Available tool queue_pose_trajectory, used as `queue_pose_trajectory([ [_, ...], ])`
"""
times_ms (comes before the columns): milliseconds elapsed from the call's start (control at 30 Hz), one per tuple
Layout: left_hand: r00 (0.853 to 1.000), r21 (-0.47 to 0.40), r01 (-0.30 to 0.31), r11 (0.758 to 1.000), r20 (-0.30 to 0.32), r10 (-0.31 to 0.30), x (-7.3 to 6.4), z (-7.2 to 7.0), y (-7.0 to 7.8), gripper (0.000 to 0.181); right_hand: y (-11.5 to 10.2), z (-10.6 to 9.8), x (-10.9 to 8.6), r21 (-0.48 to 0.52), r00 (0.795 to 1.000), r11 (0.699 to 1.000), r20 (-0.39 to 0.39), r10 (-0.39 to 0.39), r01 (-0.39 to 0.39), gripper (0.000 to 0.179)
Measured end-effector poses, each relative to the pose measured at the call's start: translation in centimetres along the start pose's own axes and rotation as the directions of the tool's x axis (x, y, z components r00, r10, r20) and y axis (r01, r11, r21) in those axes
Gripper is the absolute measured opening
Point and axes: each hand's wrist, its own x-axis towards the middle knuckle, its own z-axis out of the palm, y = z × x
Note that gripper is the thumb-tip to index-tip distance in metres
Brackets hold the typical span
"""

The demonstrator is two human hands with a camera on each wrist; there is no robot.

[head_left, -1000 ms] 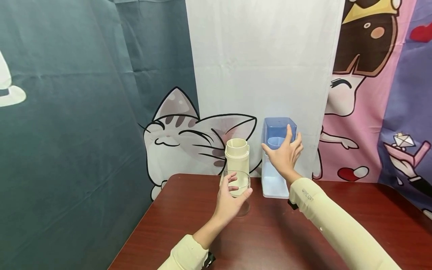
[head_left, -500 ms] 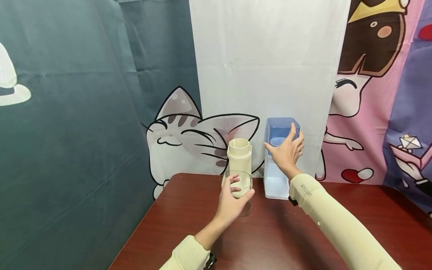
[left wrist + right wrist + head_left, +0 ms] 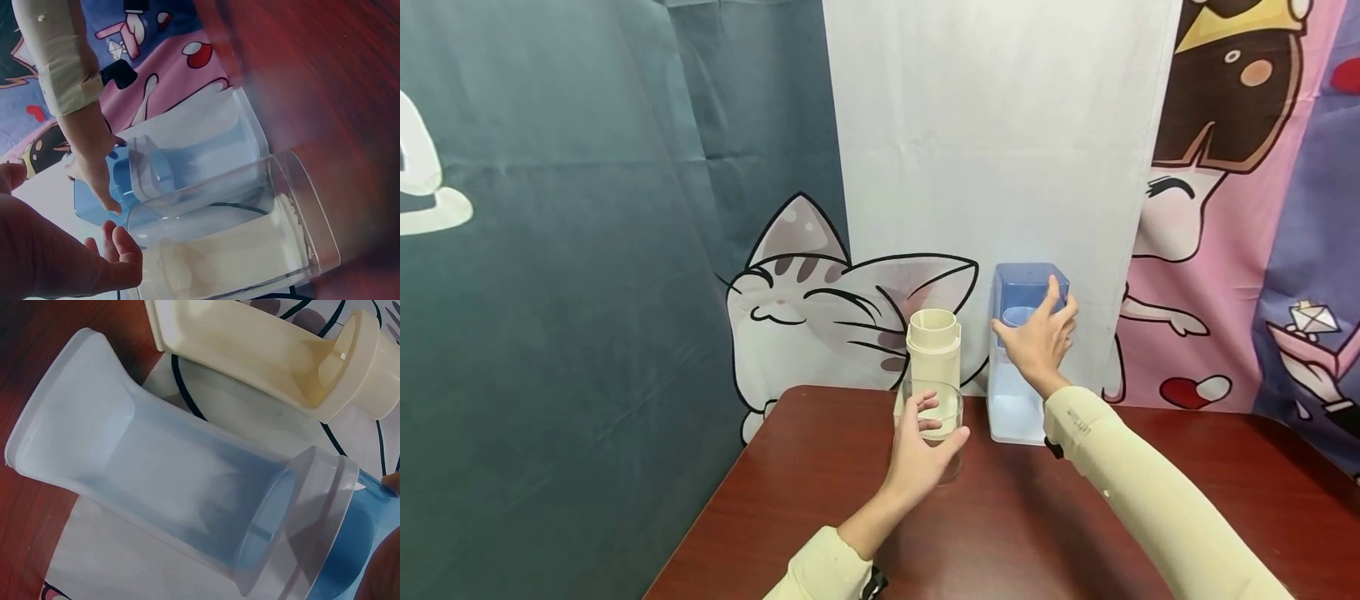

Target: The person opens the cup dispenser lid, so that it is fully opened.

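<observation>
A clear plastic cup (image 3: pixel 951 464) stands upright on the table, in front of a tall cream holder (image 3: pixel 934 358) with a round open top. My left hand (image 3: pixel 916 461) is held near the cup's upper end, fingers bent and thumb spread apart; in the left wrist view its fingertips (image 3: pixel 127 251) overlap the cup's rim. To the right stands a white dispenser (image 3: pixel 1013 414) with a translucent blue upper part (image 3: pixel 1026 275). My right hand (image 3: pixel 1037 342) hangs in front of that blue part with thumb and fingers spread. In the right wrist view, part of the right hand (image 3: pixel 384 565) shows at the edge.
The red-brown table (image 3: pixel 790 475) reaches back to a hanging white and grey cloth (image 3: pixel 1000 125) printed with a cartoon cat. A pink and purple printed cloth (image 3: pixel 1217 300) hangs at the right, and a dark green one (image 3: pixel 565 333) at the left.
The head view has turned slightly left, so everything sits a little further right. Both hands keep nearly the same pose beside the cup and the blue part.
</observation>
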Motion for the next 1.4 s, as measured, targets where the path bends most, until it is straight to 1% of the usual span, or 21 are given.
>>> queue_pose_trajectory([
  [100, 1.0, -0.021, -0.002, 1.0, 0.011, 0.003, 0.0, 0.3, 0.2, 0.063, 0.2, -0.1, 0.1, -0.002, 1.0, 1.0, -0.014, -0.009, 0.009, 0.119],
  [233, 1.0, -0.031, 0.007, 1.0, 0.028, -0.006, -0.2, 0.6, 0.4, 0.062, 0.5, -0.4, 0.1, 0.001, 1.0, 1.0, -0.01, -0.006, 0.006, 0.118],
  [433, 0.999, -0.009, 0.017, 1.0, 0.044, -0.016, -0.2, 0.8, 0.6, 0.063, 0.7, -1.2, 0.2, 0.018, 1.0, 1.0, -0.013, -0.018, 0.018, 0.114],
  [567, 0.998, 0.007, 0.022, 1.0, 0.054, -0.022, -0.2, 0.6, 0.5, 0.063, 0.4, -1.8, 0.3, 0.037, 1.0, 0.999, -0.014, -0.026, 0.027, 0.113],
  [667, 0.998, 0.018, 0.023, 1.0, 0.061, -0.024, -0.4, 0.4, 0.4, 0.064, 0.2, -2.3, 0.2, 0.05, 1.0, 0.999, -0.009, -0.017, 0.018, 0.112],
  [800, 0.997, 0.023, 0.025, 0.999, 0.069, -0.027, -0.4, 0.3, 0.2, 0.064, 0.0, -2.9, -0.2, 0.068, 1.0, 0.998, 0.0, -0.005, 0.005, 0.11],
  [1100, 0.996, 0.032, 0.011, 0.999, 0.085, -0.014, -0.3, 0.2, 0.1, 0.064, -0.3, -3.9, -1.4, 0.103, 1.0, 0.995, 0.023, -0.008, 0.006, 0.105],
  [1233, 0.996, 0.034, 0.02, 0.999, 0.088, -0.023, -0.5, 0.1, 0.1, 0.065, -0.2, -4.5, -1.9, 0.112, 0.999, 0.994, 0.033, -0.015, 0.011, 0.104],
  [1400, 0.994, 0.027, 0.02, 0.999, 0.104, -0.022, -0.4, 0.1, 0.1, 0.066, -0.4, -5.8, -2.6, 0.131, 0.998, 0.991, 0.06, -0.036, 0.028, 0.103],
])
